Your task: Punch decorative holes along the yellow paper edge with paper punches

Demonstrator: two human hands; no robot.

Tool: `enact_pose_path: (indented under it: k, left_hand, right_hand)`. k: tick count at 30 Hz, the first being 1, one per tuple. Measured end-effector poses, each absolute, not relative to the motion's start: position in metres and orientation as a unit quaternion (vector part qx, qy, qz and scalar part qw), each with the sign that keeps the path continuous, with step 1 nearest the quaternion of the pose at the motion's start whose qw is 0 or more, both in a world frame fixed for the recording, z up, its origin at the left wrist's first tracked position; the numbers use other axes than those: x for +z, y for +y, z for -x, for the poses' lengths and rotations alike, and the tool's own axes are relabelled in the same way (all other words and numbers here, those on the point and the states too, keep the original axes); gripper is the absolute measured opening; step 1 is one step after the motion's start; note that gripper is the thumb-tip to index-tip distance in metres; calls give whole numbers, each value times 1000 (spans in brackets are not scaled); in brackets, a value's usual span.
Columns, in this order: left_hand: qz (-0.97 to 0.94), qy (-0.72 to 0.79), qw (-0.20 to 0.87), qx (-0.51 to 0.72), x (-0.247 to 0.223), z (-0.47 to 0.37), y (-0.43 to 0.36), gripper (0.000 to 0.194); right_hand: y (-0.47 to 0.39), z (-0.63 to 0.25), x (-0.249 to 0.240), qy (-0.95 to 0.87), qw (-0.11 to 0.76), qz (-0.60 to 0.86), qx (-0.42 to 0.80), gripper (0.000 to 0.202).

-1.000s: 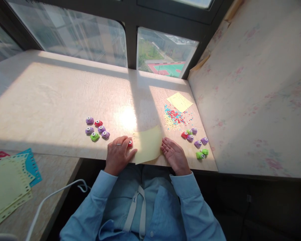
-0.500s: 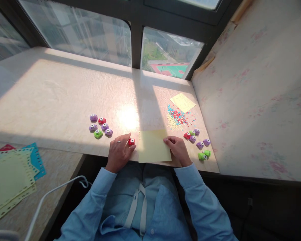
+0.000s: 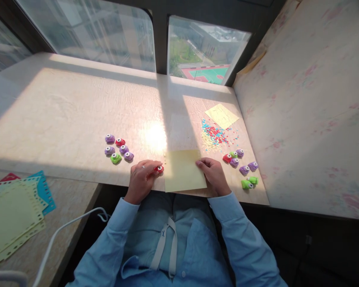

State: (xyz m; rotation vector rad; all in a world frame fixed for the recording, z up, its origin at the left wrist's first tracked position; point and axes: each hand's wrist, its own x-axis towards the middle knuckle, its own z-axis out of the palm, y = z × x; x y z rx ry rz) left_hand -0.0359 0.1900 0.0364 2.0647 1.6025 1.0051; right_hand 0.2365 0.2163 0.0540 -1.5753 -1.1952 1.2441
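Note:
A small red craft punch [image 3: 159, 169] is held between the thumb and fingers of my left hand [image 3: 142, 178], just left of the paper. The sheet of pale yellow paper [image 3: 184, 171] lies at the front edge of the sill. My right hand [image 3: 214, 175] pinches its right edge between thumb and fingers. Tiny yellow cut-outs [image 3: 165, 159] lie by the paper's upper left edge. The punch's underside is hidden, so I cannot tell whether paper is inside it.
Several purple, red and green punches [image 3: 123, 150] stand at the left, with more punches [image 3: 234, 162] at the right. Blue, red and yellow confetti [image 3: 215, 134] lies below a yellow slip [image 3: 221, 116]. Punched coloured sheets [image 3: 12, 215] and a white cable [image 3: 68, 221] are at lower left.
My left fingers have closed on the red punch, which has tilted. My right hand still pinches the paper. The whole view has shifted a little.

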Motion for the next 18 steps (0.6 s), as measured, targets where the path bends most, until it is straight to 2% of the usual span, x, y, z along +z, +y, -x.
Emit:
enact_pose_path:
  k: [18]
  left_hand:
    - [-725,571,166,348,35,35,193,20]
  right_hand:
    - [214,-235,60,-447,369,632,515,41]
